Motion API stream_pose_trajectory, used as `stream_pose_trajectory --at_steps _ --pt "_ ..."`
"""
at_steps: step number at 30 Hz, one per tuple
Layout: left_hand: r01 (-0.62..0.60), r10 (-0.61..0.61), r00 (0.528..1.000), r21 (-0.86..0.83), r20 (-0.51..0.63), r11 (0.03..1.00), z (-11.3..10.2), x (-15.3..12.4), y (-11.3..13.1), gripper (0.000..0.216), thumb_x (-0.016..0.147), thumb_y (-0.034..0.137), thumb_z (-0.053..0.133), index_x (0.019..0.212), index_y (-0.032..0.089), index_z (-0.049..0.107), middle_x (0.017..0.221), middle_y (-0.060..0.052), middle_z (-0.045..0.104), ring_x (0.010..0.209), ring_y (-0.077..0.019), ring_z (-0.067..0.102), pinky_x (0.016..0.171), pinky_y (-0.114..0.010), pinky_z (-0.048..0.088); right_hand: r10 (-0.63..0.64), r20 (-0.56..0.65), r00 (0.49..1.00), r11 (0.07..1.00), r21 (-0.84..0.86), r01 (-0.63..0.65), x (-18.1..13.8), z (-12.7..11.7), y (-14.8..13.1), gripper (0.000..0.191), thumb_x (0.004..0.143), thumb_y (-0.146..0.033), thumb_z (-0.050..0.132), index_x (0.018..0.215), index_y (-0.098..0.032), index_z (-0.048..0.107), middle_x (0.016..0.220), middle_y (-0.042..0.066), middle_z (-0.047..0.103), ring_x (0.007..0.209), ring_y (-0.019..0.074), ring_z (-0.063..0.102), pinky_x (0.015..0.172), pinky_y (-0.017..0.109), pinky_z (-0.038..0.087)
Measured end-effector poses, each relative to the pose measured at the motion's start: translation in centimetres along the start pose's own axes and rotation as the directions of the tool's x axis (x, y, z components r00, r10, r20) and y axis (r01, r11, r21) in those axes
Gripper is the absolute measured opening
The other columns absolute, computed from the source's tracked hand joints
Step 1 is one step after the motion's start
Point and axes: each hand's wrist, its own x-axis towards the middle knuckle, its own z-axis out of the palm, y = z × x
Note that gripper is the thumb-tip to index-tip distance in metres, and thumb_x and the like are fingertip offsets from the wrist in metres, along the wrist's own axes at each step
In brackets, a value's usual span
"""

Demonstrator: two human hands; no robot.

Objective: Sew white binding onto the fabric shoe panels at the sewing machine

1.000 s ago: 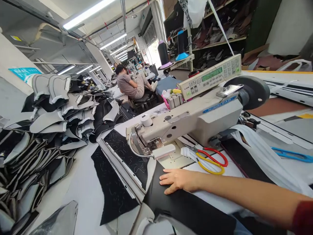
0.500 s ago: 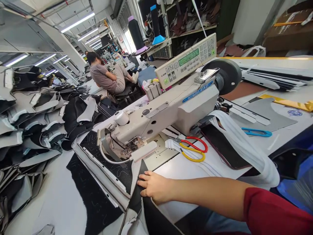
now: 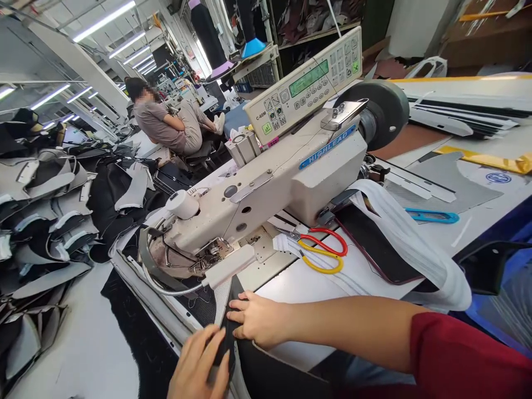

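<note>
A plain dark red fabric sleeve [image 3: 461, 354], loose and softly creased, ends near the right elbow, leaving the forearm bare. The right hand [image 3: 261, 320] and left hand [image 3: 197, 367] are bare. Greyish-blue cloth [image 3: 372, 370] shows partly below the right forearm

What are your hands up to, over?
Right hand on black cloth. Left hand beside it, touch unclear. Sewing machine just beyond. Scissors lie clear of both hands.

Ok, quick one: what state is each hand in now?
Left hand: open, loosely curved at the black material; contact unclear.
Right hand: open, resting on the black material.
</note>
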Motion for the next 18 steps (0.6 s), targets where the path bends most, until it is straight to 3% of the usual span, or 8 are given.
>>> stream_pose_trajectory --at_steps 2,4,7,9,12,15,18 --pt "-0.031 0.055 0.995 0.274 -0.079 0.961 0.0 2.0 0.9 0.038 0.077 0.016 0.043 0.113 0.021 0.055 0.118 -0.009 0.052 0.108 -0.0271 0.045 0.092 -0.044 0.038 0.0 -0.006 1.0 1.0 -0.01 0.0 0.0 -0.1 0.0 0.019 0.071 -0.028 0.057 0.088 -0.023 0.063 0.115 0.007 0.051 0.106 0.0248 0.042 0.08 0.041 0.035" --pt "-0.042 0.102 0.991 0.534 -0.084 0.845 -0.2 3.4 1.9 0.043 0.076 0.008 0.036 0.114 0.017 0.053 0.115 -0.011 0.054 0.101 -0.0267 0.049 0.086 -0.045 0.04 0.001 -0.008 1.0 1.0 -0.009 -0.002 -0.1 -0.1 0.0 0.019 0.071 -0.029 0.056 0.088 -0.023 0.063 0.115 0.007 0.051 0.106 0.0248 0.042 0.08 0.041 0.035" --pt "-0.039 0.08 0.996 0.69 -0.027 0.723 -1.0 4.2 2.9 0.04 0.077 0.005 0.032 0.106 0.014 0.058 0.103 -0.013 0.058 0.089 -0.0248 0.051 0.074 -0.04 0.045 0.008 -0.001 1.0 1.0 -0.006 -0.008 -0.1 -0.2 0.0 0.018 0.071 -0.027 0.056 0.086 -0.023 0.063 0.115 0.007 0.051 0.106 0.0243 0.042 0.08 0.04 0.035" --pt "-0.057 0.092 0.996 0.734 -0.007 0.677 -1.5 4.4 2.9 0.041 0.076 0.002 0.03 0.101 0.014 0.06 0.109 -0.014 0.056 0.087 -0.0244 0.051 0.069 -0.037 0.047 0.012 0.001 1.0 1.0 -0.004 -0.012 -0.1 -0.1 0.0 0.017 0.071 -0.027 0.056 0.086 -0.023 0.063 0.116 0.008 0.051 0.107 0.0243 0.041 0.08 0.04 0.035" --pt "-0.178 0.159 0.983 0.731 0.097 0.659 -2.2 5.0 2.5 0.046 0.073 -0.003 0.027 0.099 0.014 0.061 0.124 -0.012 0.048 0.088 -0.0239 0.052 0.066 -0.036 0.049 0.016 0.0 1.0 1.0 0.012 -0.016 0.0 0.0 0.1 0.016 0.072 -0.028 0.056 0.084 -0.022 0.063 0.114 0.008 0.051 0.106 0.0248 0.041 0.08 0.04 0.034" --pt "-0.249 0.154 0.967 0.626 0.203 0.739 -3.2 6.0 2.4 0.049 0.072 -0.004 0.026 0.096 0.017 0.063 0.123 -0.007 0.05 0.092 -0.0228 0.052 0.064 -0.032 0.051 0.012 -0.012 1.0 1.0 0.021 -0.012 -0.1 0.0 0.0 0.014 0.071 -0.027 0.057 0.082 -0.022 0.063 0.109 0.007 0.054 0.105 0.0249 0.042 0.08 0.04 0.034" --pt "-0.199 0.081 0.968 0.532 0.237 0.823 -4.6 6.9 3.1 0.047 0.07 -0.004 0.029 0.094 0.018 0.063 0.117 -0.007 0.055 0.097 -0.0218 0.051 0.07 -0.03 0.05 0.01 -0.038 0.999 1.0 0.026 -0.009 -0.2 -0.2 -0.1 0.012 0.071 -0.027 0.058 0.081 -0.022 0.062 0.105 0.006 0.055 0.103 0.0238 0.044 0.081 0.039 0.033"
